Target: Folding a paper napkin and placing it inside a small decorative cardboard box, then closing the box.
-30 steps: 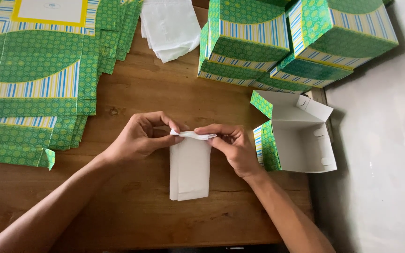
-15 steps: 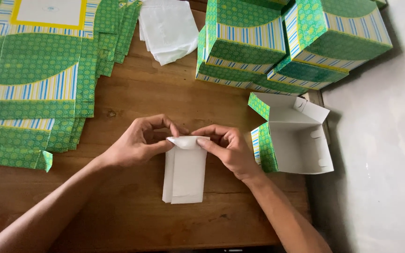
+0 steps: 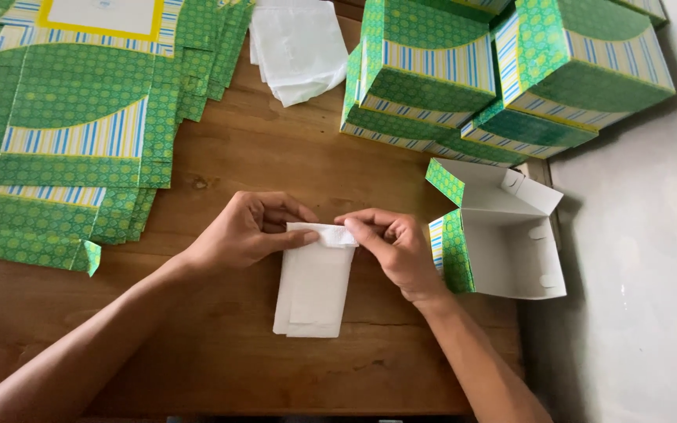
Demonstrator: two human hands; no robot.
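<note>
A wooden tabletop carries everything. A white paper bag lies flat under both grips. Left of them lie flattened green cartons; beyond them, more white paper bags and stacked green boxes; just right, an open green box.

White folded paper bag, top pinched

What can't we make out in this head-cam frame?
- Top edge of the white paper bag: covered by the left hand and right hand.
- Stack of flat green cartons: cut off by the top and left edges.
- Folded green boxes: cut off at the top.
- Open box: floor hidden by its wall.
</note>
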